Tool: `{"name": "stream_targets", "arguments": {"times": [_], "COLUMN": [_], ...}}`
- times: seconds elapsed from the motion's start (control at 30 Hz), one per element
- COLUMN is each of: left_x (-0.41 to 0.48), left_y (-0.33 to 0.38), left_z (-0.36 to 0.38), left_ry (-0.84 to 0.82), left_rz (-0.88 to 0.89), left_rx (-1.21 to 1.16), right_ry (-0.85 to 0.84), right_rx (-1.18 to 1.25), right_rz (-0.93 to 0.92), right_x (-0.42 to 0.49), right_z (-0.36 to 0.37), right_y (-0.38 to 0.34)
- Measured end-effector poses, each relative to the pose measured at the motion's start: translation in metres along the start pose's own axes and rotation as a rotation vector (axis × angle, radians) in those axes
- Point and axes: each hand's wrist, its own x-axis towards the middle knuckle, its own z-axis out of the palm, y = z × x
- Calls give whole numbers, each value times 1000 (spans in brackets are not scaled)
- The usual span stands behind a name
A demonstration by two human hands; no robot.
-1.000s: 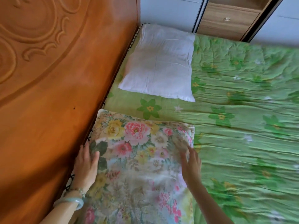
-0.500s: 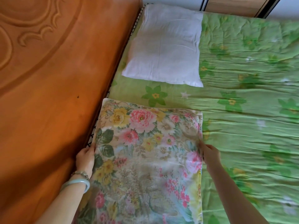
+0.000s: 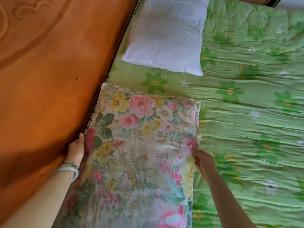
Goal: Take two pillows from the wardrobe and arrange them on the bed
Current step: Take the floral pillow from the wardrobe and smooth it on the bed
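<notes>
A floral pillow [image 3: 139, 153] lies flat on the green flowered bedspread [image 3: 246, 120], its left side against the wooden headboard [image 3: 49, 79]. My left hand [image 3: 76, 149] holds the pillow's left edge beside the headboard, thumb up and fingers hidden behind the edge. My right hand [image 3: 203, 159] pinches the pillow's right edge with curled fingers. A white pillow [image 3: 166, 35] lies flat farther along the headboard, apart from the floral one.
The carved wooden headboard runs along the whole left side. A strip of bedspread separates the two pillows. The wrinkled bedspread stretches away to the right. A dark wardrobe frame [image 3: 271, 0] shows at the top right corner.
Both hands have left the top of the floral pillow and now hold its left and right edges. The view has tilted down, so the wardrobe is almost out of sight.
</notes>
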Motion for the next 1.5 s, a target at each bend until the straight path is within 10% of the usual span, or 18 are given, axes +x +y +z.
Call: {"name": "stream_targets", "arguments": {"times": [0.2, 0.4, 0.7, 0.97, 1.33, 1.5], "left_x": [-30, -56, -109, -143, -180, -202], "left_y": [-59, -67, -126, -177, -220, -251], "left_z": [-36, -39, -71, -93, -131, -148], "left_ry": [-195, 81, -275, 0, -396, -201], "left_rz": [-17, -37, -232, 23, -196, -143], "left_rx": [42, -116, -54, 98, 132, 71], "right_ry": [0, 319, -84, 307, -50, 147], "right_rx": [7, -192, 141, -168, 33, -155], "right_rz": [61, -80, 218, -85, 245, 89], "right_x": [-45, -61, -115, -151, -213, -223], "right_z": [-4, -11, -35, -45, -61, -69], "right_y": [38, 47, 127, 177, 241, 264]}}
